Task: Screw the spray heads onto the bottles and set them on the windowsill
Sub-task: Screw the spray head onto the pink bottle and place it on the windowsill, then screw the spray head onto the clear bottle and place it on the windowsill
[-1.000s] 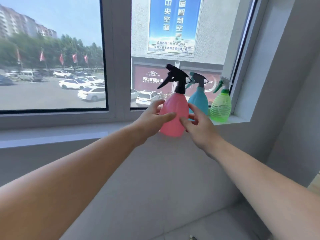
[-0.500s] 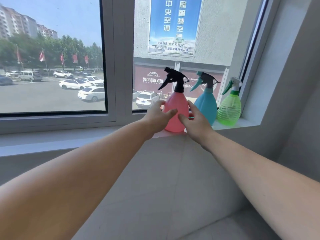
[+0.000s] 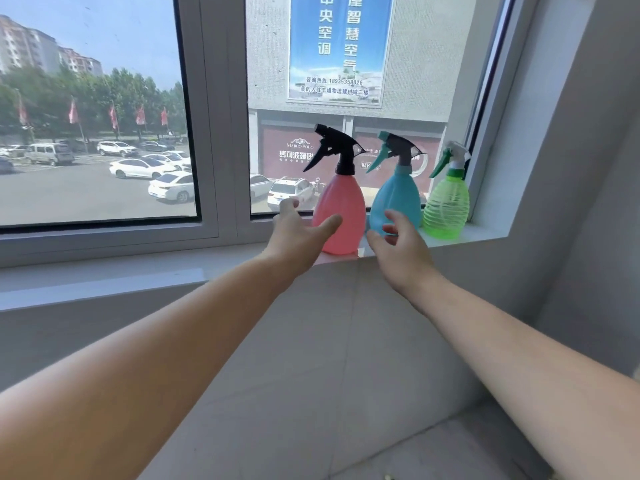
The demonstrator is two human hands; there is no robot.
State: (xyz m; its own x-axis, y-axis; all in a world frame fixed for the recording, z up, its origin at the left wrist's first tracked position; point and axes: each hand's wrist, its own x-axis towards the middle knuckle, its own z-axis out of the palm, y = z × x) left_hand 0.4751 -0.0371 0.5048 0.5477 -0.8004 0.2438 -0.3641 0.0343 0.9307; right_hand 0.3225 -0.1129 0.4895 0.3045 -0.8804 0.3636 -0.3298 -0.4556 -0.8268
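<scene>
The windowsill point(image 3: 485, 233) carries three upright bottles in a row beyond the fingers. The left hand point(image 3: 294, 237) has its fingers point(image 3: 329, 225) spread apart, thumb lying against the pink bottle point(image 3: 341, 209) without clasping it. The right hand point(image 3: 401, 251) hangs with fingers loosely apart, holding nothing, just before the blue bottle point(image 3: 398, 199). The green bottle point(image 3: 446, 206) stands farthest right of them. Every bottle wears its spray head.

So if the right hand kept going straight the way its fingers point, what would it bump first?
Probably the blue bottle: the right hand reaches toward its lower side, just short of it, though depth is unclear.
</scene>
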